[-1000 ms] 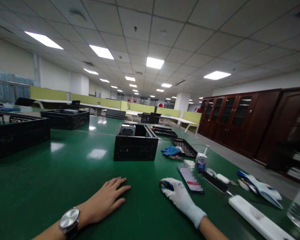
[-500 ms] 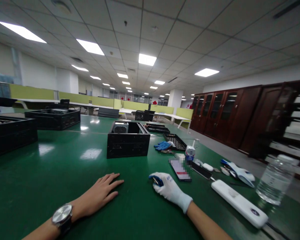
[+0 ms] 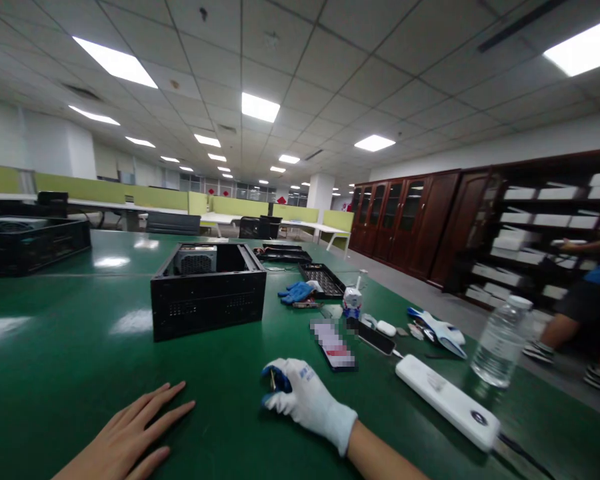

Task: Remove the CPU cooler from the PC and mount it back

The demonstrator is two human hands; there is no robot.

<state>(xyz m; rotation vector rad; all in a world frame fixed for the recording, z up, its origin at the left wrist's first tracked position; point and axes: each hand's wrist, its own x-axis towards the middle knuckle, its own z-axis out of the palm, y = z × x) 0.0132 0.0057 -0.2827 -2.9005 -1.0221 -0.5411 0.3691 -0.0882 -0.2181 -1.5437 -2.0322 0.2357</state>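
Well, the cloth-gloved right grip (image 3: 307, 395) holds a shiny sliver (image 3: 273, 380).

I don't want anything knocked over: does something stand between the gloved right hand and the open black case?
Nothing visible does: only green tabletop shows between the gloved right hand and the black case. The phone lies right of that path, as does the blue glove beside the case.

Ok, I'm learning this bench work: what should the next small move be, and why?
Probably bring the bare left hand to the black open-topped metal computer case to steady it: that hand is spread over the green tabletop, holding nothing; the case stands ahead, untouched; and the white-and-blue gloved right hand holds a small item, too small to identify.
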